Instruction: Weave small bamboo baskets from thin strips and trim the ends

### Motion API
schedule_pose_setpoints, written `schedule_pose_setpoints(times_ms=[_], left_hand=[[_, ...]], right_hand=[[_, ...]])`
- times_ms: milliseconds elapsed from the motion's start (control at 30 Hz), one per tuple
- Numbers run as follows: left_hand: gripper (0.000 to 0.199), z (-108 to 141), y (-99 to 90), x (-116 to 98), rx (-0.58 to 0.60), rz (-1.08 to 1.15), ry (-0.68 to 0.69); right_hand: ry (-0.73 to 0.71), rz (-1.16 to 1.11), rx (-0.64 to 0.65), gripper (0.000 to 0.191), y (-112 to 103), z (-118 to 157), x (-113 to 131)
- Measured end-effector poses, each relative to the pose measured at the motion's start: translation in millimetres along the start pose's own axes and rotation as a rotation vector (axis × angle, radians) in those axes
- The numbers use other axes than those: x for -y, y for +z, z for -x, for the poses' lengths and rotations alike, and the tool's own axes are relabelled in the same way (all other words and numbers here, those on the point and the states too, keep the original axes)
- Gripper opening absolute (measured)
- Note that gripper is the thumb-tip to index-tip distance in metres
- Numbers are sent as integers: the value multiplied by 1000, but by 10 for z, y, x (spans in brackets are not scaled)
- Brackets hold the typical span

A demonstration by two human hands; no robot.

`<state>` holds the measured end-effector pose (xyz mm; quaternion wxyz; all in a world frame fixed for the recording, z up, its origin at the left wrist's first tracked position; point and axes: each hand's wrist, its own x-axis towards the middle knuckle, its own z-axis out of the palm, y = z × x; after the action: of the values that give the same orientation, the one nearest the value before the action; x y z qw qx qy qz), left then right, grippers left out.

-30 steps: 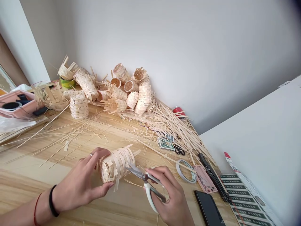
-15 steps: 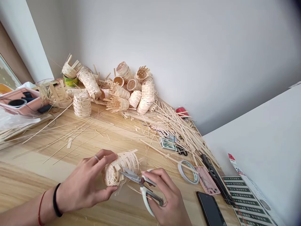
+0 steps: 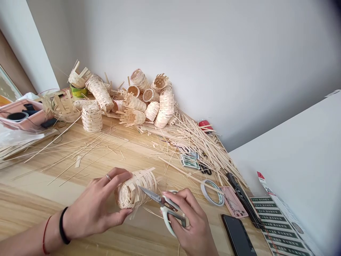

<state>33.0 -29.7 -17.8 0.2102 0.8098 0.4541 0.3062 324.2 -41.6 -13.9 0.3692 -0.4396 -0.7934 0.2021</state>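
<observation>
A small woven basket (image 3: 138, 186) of pale strips lies on its side near the table's front. My left hand (image 3: 98, 202) grips it at its base end, fingers on top and thumb below. In my right hand (image 3: 189, 220) are scissors (image 3: 170, 209) with white handles, my fingers through the loops. Their blades look closed or nearly so, and the tip points left at the basket's side. Loose thin strips hang under the basket.
Several woven baskets (image 3: 92, 117) are heaped by the wall. Long strips (image 3: 205, 145) spread along the back right. A tape roll (image 3: 212, 192), a phone (image 3: 238, 234) and a black cutter (image 3: 243, 199) lie right. A pink bin (image 3: 23, 119) stands left.
The scissors' blades have come closer together and their tip sits slightly higher against the basket. My right hand has shifted a little, while my left hand keeps its hold. The view has moved slightly.
</observation>
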Motion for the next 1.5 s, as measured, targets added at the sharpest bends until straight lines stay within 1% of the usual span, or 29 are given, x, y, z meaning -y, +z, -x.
schedule_pose_setpoints(times_ms=[100,167,300,367,433,533,633,800,1000,1200,1367,1433,1500], left_hand=[[58,-13,0,13,9,53,26],[60,-18,3,25,7,99,37],[61,-30,-16,58,-9,200,39],[62,-47,-45,80,-7,248,69],[64,-71,-81,99,8,291,115],[66,-112,-127,102,60,346,190],[70,-129,-143,85,120,384,241],[78,-100,-127,64,166,412,261],[77,-99,-122,36,200,474,262],[87,-86,-115,40,179,420,258],[77,-119,-144,26,199,478,242],[69,-128,-154,24,202,487,209],[59,-122,-155,34,179,476,141]], right_hand=[[32,-8,-83,36,-14,0,-21],[49,40,-139,33,-57,-8,-36],[91,155,-188,32,-194,-25,-69],[105,177,-152,30,-254,-33,-88],[106,177,-67,30,-292,-41,-103],[88,145,55,36,-311,-45,-102],[81,110,104,38,-308,-38,-78],[49,116,114,36,-285,-28,-47],[65,71,170,38,-247,-29,-54],[82,8,196,36,-249,-28,-45],[114,-50,185,29,-246,-29,-34],[125,-54,164,29,-243,-30,-52],[134,-33,125,30,-238,-28,-77]])
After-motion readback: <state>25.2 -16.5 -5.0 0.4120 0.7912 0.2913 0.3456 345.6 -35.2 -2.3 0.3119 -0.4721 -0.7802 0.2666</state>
